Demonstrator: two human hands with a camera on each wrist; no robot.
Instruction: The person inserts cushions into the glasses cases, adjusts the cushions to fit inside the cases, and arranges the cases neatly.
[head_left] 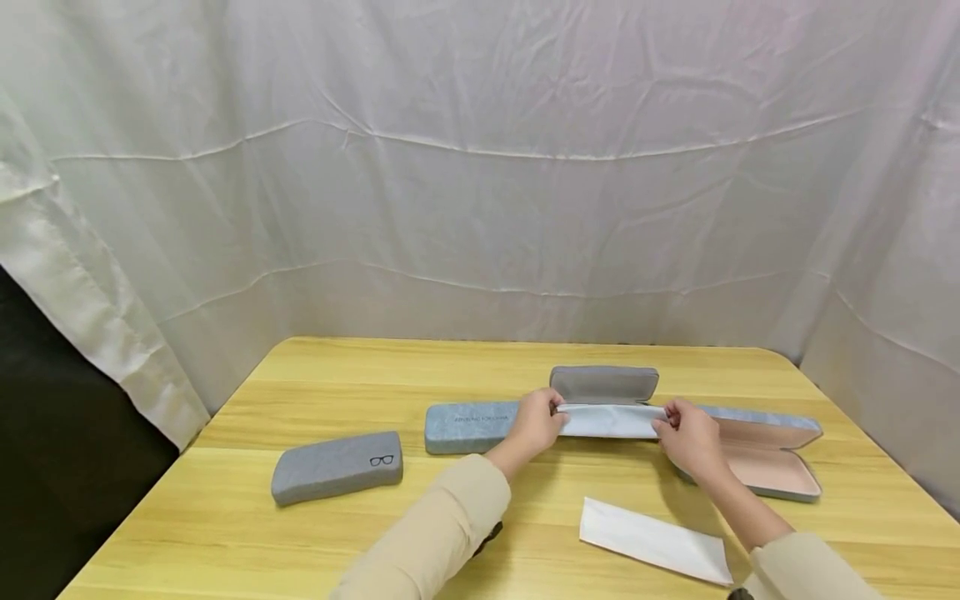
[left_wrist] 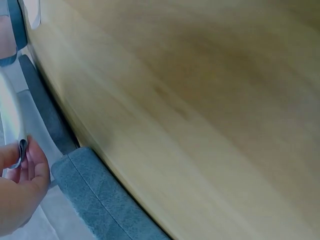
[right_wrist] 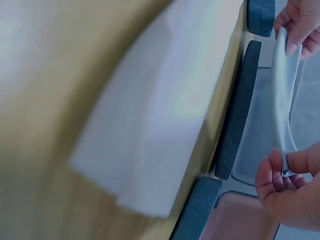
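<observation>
You pinch the folded pale cloth by its two ends, left hand at one and right hand at the other, its long axis running left to right between them. The open grey case lies just beneath, lid raised on the far side, its length roughly parallel to the cloth, neither hand clearly nearer.

Landmark: closed blue case, lettering on lid too small to read. Left of it: closed grey case, spectacles motif on top. Well to its right: pink-lined case, lid raised. Front-right of it: white cloth, flat. Beneath it: wood-grain worktop. Behind it: pale creased curtain.
</observation>
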